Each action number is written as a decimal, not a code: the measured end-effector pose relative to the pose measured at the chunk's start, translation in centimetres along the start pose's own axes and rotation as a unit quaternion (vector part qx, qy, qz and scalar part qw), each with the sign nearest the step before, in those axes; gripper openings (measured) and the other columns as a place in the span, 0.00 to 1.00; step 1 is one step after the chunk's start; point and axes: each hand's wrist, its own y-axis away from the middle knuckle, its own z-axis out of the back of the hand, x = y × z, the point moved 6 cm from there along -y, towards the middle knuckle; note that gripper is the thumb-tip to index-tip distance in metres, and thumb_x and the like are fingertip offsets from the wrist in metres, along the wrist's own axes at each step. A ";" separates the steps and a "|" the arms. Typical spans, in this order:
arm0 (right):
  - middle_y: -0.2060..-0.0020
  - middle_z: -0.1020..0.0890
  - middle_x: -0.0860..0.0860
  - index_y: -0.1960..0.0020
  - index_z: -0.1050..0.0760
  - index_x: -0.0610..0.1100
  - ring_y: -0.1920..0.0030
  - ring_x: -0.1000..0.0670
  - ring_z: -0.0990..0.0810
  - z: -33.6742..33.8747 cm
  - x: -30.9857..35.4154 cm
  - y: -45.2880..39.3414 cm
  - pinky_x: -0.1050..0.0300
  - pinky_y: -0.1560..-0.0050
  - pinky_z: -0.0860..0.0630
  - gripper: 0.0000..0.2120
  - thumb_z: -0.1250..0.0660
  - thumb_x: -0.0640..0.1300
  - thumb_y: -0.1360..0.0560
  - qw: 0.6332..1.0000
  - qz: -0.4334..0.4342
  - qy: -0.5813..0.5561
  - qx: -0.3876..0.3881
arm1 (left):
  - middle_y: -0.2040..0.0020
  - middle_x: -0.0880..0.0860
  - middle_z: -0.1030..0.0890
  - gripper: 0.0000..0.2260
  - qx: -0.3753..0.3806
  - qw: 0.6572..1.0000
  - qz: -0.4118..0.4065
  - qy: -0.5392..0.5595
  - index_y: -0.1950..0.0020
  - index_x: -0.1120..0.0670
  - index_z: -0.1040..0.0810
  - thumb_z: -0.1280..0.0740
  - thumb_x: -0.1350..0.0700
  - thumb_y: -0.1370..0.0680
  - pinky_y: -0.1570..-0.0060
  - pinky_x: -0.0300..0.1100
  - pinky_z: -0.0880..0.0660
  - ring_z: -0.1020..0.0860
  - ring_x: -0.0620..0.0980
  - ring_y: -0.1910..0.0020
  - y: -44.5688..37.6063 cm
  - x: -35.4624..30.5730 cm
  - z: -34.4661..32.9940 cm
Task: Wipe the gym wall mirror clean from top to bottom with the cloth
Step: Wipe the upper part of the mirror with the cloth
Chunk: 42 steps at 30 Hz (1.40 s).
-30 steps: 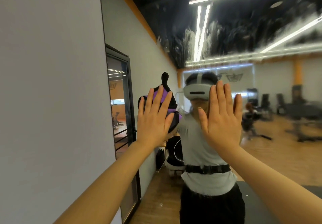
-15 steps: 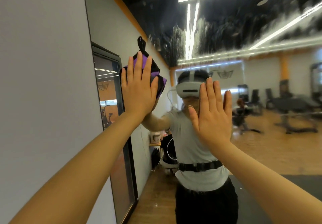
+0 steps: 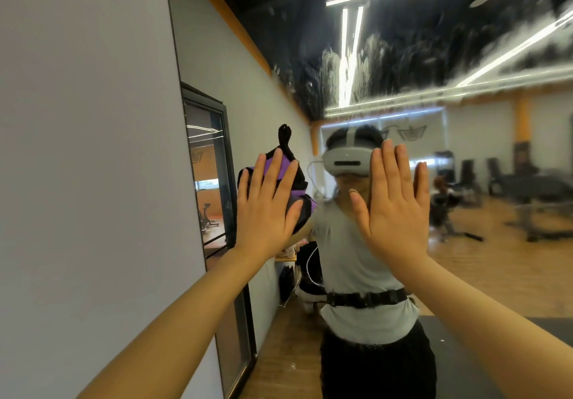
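Observation:
The wall mirror (image 3: 434,94) fills the right of the view, with streaky white smears across its upper part. My left hand (image 3: 266,209) presses a purple and black cloth (image 3: 294,175) flat against the glass near the mirror's left edge, fingers straight and spread. A black tail of the cloth sticks up above my fingertips. My right hand (image 3: 393,203) lies flat on the glass to the right, fingers straight, holding nothing. Both hands sit at about head height in the reflection.
A plain grey wall (image 3: 86,181) stands to the left of the mirror's edge. The reflection shows a dark-framed door (image 3: 214,200), a person wearing a headset, wooden floor (image 3: 496,277) and gym machines at the right.
My left hand with the cloth has come back down the glass from its higher spot half a second ago. The right hand has stayed pressed in about the same place.

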 end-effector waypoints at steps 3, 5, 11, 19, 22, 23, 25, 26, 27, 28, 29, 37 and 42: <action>0.20 0.45 0.41 0.20 0.47 0.37 0.20 0.42 0.49 0.0 0.0 0.0 0.40 0.21 0.55 0.34 0.51 0.57 0.17 1.000 0.000 0.002 -0.002 | 0.20 0.58 0.42 0.27 0.007 1.000 -0.003 0.012 0.20 0.51 0.43 0.45 0.46 0.19 0.22 0.53 0.56 0.47 0.59 0.20 -0.7 0.5 0.0; 0.20 0.46 0.41 0.19 0.48 0.37 0.19 0.42 0.49 -0.1 0.0 0.1 0.40 0.21 0.56 0.34 0.51 0.58 0.17 1.000 0.001 0.005 0.000 | 0.19 0.57 0.43 0.27 0.001 0.998 0.050 0.029 0.20 0.51 0.43 0.46 0.45 0.18 0.23 0.54 0.56 0.49 0.58 0.20 -1.9 1.1 0.3; 0.20 0.46 0.41 0.19 0.47 0.37 0.19 0.42 0.49 0.0 0.0 0.0 0.42 0.21 0.58 0.34 0.52 0.58 0.17 1.000 -0.001 0.012 0.005 | 0.18 0.55 0.47 0.28 0.006 0.990 0.135 0.041 0.19 0.51 0.45 0.54 0.42 0.18 0.23 0.55 0.55 0.52 0.57 0.19 -7.2 4.2 1.5; 0.20 0.45 0.41 0.20 0.46 0.36 0.20 0.42 0.49 0.0 0.1 0.0 0.40 0.21 0.54 0.33 0.50 0.57 0.17 1.000 0.001 0.011 0.002 | 0.18 0.55 0.47 0.27 -0.010 0.991 0.124 0.040 0.19 0.51 0.44 0.50 0.44 0.17 0.23 0.56 0.53 0.51 0.58 0.19 -5.7 4.4 1.0; 0.20 0.44 0.40 0.20 0.46 0.36 0.20 0.42 0.49 0.1 0.1 0.1 0.39 0.21 0.53 0.33 0.50 0.57 0.17 1.000 0.002 0.008 -0.001 | 0.19 0.56 0.46 0.27 -0.008 0.993 0.107 0.042 0.19 0.51 0.45 0.48 0.45 0.17 0.23 0.56 0.54 0.50 0.58 0.20 -1.8 4.0 0.5; 0.20 0.44 0.40 0.20 0.46 0.36 0.20 0.42 0.48 0.1 0.2 0.1 0.38 0.22 0.53 0.33 0.51 0.57 0.17 1.000 0.002 0.008 0.001 | 0.19 0.57 0.45 0.27 -0.007 0.994 0.101 0.039 0.19 0.51 0.45 0.47 0.46 0.17 0.23 0.56 0.54 0.50 0.58 0.20 -0.4 3.9 0.3; 0.20 0.45 0.41 0.20 0.47 0.36 0.20 0.42 0.48 0.1 0.1 0.1 0.37 0.22 0.51 0.34 0.51 0.58 0.17 1.000 0.000 0.010 0.007 | 0.19 0.57 0.44 0.27 -0.002 0.996 0.088 0.033 0.20 0.51 0.45 0.46 0.47 0.18 0.23 0.58 0.52 0.49 0.59 0.20 2.0 3.6 0.0; 0.20 0.45 0.41 0.20 0.47 0.36 0.20 0.42 0.48 0.0 0.1 0.1 0.36 0.22 0.50 0.34 0.51 0.58 0.17 1.000 0.000 0.010 0.010 | 0.19 0.57 0.44 0.27 0.002 0.996 0.086 0.030 0.20 0.51 0.45 0.46 0.47 0.18 0.23 0.58 0.51 0.48 0.60 0.20 2.8 3.5 -0.1; 0.20 0.46 0.41 0.20 0.47 0.36 0.20 0.42 0.49 0.0 0.1 0.1 0.36 0.23 0.50 0.34 0.51 0.58 0.17 1.000 0.000 0.010 0.013 | 0.19 0.57 0.44 0.27 0.007 0.996 0.087 0.028 0.20 0.51 0.45 0.46 0.47 0.18 0.23 0.59 0.51 0.48 0.60 0.20 3.2 3.5 -0.2; 0.20 0.46 0.41 0.19 0.48 0.36 0.20 0.42 0.49 0.0 0.1 0.1 0.36 0.23 0.50 0.34 0.52 0.58 0.17 1.000 0.000 0.010 0.015 | 0.19 0.57 0.43 0.27 0.009 0.996 0.087 0.026 0.20 0.51 0.44 0.46 0.47 0.18 0.23 0.59 0.50 0.48 0.60 0.20 3.3 3.6 -0.3; 0.20 0.46 0.41 0.19 0.48 0.37 0.20 0.42 0.49 -0.1 0.1 0.1 0.36 0.22 0.50 0.34 0.52 0.58 0.17 1.000 0.001 0.010 0.015 | 0.20 0.57 0.43 0.26 0.012 0.996 0.086 0.025 0.20 0.51 0.44 0.46 0.47 0.18 0.23 0.59 0.50 0.48 0.60 0.20 3.3 3.7 -0.3; 0.20 0.45 0.40 0.20 0.47 0.36 0.20 0.41 0.48 0.0 0.0 0.1 0.37 0.22 0.51 0.34 0.50 0.58 0.17 1.000 0.003 0.001 0.002 | 0.18 0.55 0.46 0.27 0.019 0.993 0.118 0.006 0.19 0.51 0.44 0.51 0.44 0.17 0.23 0.55 0.53 0.50 0.57 0.20 -2.7 7.1 1.5; 0.20 0.45 0.41 0.20 0.47 0.37 0.20 0.42 0.48 0.0 0.0 0.1 0.38 0.22 0.51 0.34 0.49 0.58 0.17 1.000 0.003 0.003 0.006 | 0.18 0.55 0.48 0.27 0.020 0.987 0.161 -0.014 0.18 0.51 0.47 0.53 0.44 0.17 0.22 0.54 0.53 0.51 0.57 0.19 -7.2 10.0 2.9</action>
